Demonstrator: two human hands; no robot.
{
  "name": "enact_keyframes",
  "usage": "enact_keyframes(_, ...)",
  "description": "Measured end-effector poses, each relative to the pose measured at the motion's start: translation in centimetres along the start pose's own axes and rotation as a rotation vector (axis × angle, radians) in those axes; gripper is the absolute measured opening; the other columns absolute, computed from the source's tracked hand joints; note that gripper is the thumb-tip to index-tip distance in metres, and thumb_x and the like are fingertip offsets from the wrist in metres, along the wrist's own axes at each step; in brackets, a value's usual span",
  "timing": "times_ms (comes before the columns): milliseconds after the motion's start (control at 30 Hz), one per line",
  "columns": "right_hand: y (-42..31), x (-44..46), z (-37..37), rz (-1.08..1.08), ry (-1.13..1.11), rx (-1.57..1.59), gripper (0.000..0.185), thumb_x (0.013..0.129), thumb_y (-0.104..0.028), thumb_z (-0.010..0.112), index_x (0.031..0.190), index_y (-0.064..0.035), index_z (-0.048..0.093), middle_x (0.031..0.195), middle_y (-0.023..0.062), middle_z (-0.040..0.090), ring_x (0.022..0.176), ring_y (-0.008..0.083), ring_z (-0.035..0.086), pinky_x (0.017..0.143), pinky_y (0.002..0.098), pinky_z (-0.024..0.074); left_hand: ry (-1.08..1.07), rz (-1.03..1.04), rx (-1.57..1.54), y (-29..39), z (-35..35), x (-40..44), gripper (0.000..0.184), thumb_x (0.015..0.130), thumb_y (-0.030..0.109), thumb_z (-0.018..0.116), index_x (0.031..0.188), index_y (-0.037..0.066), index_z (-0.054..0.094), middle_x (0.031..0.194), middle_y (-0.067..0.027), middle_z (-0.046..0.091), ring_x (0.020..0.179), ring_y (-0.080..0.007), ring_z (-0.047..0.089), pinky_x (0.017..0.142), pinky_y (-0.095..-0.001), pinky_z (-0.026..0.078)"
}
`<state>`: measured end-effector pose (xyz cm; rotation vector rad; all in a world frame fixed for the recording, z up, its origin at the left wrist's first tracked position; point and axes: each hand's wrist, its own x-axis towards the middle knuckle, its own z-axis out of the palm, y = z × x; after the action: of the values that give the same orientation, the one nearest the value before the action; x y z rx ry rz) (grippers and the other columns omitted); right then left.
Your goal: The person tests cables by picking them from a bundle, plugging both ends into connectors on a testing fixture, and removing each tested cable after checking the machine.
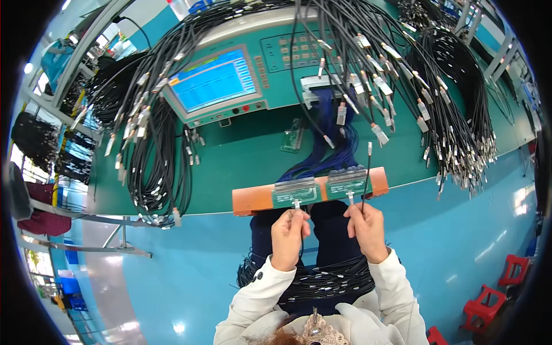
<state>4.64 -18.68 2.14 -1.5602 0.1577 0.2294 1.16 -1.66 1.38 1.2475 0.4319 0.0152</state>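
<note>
My left hand (287, 238) pinches a cable connector (296, 203) at the front edge of the left green circuit board (287, 196). My right hand (368, 230) pinches another cable connector (351, 197) at the right green circuit board (342, 190). Whether either plug is fully seated cannot be made out. Both boards are mounted on an orange bar (253, 200) along the table's front edge. A black cable with a light tip (369, 150) rises beside my right fingers. Across my lap lies a bundle of black cables (330, 282).
Dark blue wires (322, 152) run from the boards to a green tester (270, 69) with a lit screen (213, 80). Black cable bunches hang left (161, 155) and right (460, 115). A small loose board (292, 137) lies on the green table (241, 155). Red stools (484, 305) stand at right.
</note>
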Motion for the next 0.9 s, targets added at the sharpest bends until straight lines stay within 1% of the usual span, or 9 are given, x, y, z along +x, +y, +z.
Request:
enact_keyframes(133, -0.5, 0.0, -0.1, 0.030, -0.010, -0.029, 0.024, 0.091, -0.014, 0.051, 0.076, 0.0034, 0.057, 0.049, 0.0015, 0.049, 0.040, 0.0062, 0.045, 0.040, 0.0220, 0.0315, 0.008, -0.012, 0.007, 0.0, 0.2, -0.1, 0.021, 0.095, 0.018, 0.048, 0.086, 0.002, 0.058, 0.059, 0.0006, 0.052, 0.050, -0.0031, 0.039, 0.047, -0.0176, 0.027)
enact_keyframes(300, -0.5, 0.0, 0.2, 0.005, 0.007, 0.013, 0.022, 0.090, -0.010, 0.051, 0.076, 0.0044, 0.056, 0.050, 0.0020, 0.048, 0.039, 0.0068, 0.043, 0.038, 0.0212, 0.0290, -0.013, 0.041, 0.048, -0.3, -0.3, 0.0, 0.022, 0.095, 0.020, 0.049, 0.085, 0.003, 0.058, 0.061, 0.0001, 0.053, 0.054, -0.0042, 0.043, 0.049, -0.0191, 0.031)
enact_keyframes(533, -0.1, 0.0, -0.3, -0.054, -0.042, 0.008, 0.022, 0.089, -0.013, 0.053, 0.075, 0.0028, 0.057, 0.051, 0.0016, 0.048, 0.039, 0.0063, 0.042, 0.039, 0.0209, 0.0281, -0.089, 0.008, 0.014, -0.2, -1.3, 0.4, 0.021, 0.095, 0.020, 0.049, 0.086, 0.002, 0.057, 0.062, 0.0013, 0.053, 0.053, -0.0046, 0.043, 0.051, -0.0191, 0.034)
enact_keyframes(633, -0.1, 0.0, -1.1, -0.098, -0.097, -0.059, 0.020, 0.089, -0.014, 0.053, 0.081, 0.0036, 0.058, 0.054, 0.0027, 0.051, 0.045, 0.0054, 0.045, 0.041, 0.0219, 0.0303, -0.112, 0.053, 0.169, -0.3, -2.4, 0.8, 0.027, 0.094, 0.025, 0.052, 0.087, -0.001, 0.058, 0.069, -0.0005, 0.057, 0.054, -0.0051, 0.044, 0.050, -0.0201, 0.035)
enact_keyframes(700, -0.4, -0.8, -1.9, -0.225, -0.007, -0.130, 0.020, 0.090, -0.016, 0.053, 0.084, 0.0022, 0.058, 0.061, 0.0022, 0.054, 0.049, 0.0043, 0.043, 0.042, 0.0217, 0.0296, -0.018, 0.063, 0.215, 0.9, -3.7, -0.9, 0.030, 0.092, 0.028, 0.054, 0.094, -0.002, 0.058, 0.077, -0.0004, 0.057, 0.060, -0.0055, 0.046, 0.053, -0.0201, 0.038)
enact_keyframes(733, -0.4, -1.2, -3.2, -0.204, 0.009, -0.175, 0.021, 0.091, -0.018, 0.052, 0.084, 0.0011, 0.057, 0.065, 0.0014, 0.056, 0.050, 0.0042, 0.042, 0.041, 0.0209, 0.0283, -0.065, 0.044, 0.222, 1.9, -5.2, -1.8, 0.031, 0.092, 0.030, 0.054, 0.099, 0.000, 0.058, 0.081, -0.0005, 0.055, 0.065, -0.0057, 0.049, 0.055, -0.0197, 0.040)
enact_keyframes(767, -1.4, -2.2, -3.9, -0.082, 0.065, -0.196, 0.024, 0.092, -0.021, 0.050, 0.083, -0.0010, 0.057, 0.064, 0.0006, 0.056, 0.049, 0.0037, 0.041, 0.040, 0.0202, 0.0278, -0.059, 0.009, 0.192, 2.7, -6.5, -2.7, 0.030, 0.093, 0.029, 0.052, 0.099, 0.000, 0.057, 0.076, 0.0008, 0.051, 0.063, -0.0051, 0.045, 0.053, -0.0191, 0.037)
enact_keyframes(800, -1.3, -2.7, -4.9, -0.090, 0.074, -0.151, 0.026, 0.094, -0.023, 0.047, 0.083, -0.0017, 0.057, 0.063, 0.0012, 0.056, 0.047, 0.0033, 0.039, 0.039, 0.0200, 0.0271, -0.134, 0.002, 0.030, 3.3, -8.1, -3.6, 0.027, 0.095, 0.026, 0.050, 0.100, 0.001, 0.057, 0.074, 0.0014, 0.048, 0.058, -0.0037, 0.039, 0.050, -0.0178, 0.033)
enact_keyframes(900, -0.8, -4.6, -7.7, -0.090, 0.107, -0.059, 0.029, 0.097, -0.027, 0.043, 0.085, -0.0032, 0.056, 0.060, 0.0020, 0.054, 0.042, 0.0024, 0.034, 0.037, 0.0195, 0.0249, -0.061, 0.028, 0.045, 7.0, -10.9, -7.3, 0.025, 0.097, 0.025, 0.046, 0.102, 0.003, 0.056, 0.064, 0.0039, 0.043, 0.050, -0.0026, 0.031, 0.045, -0.0184, 0.025)
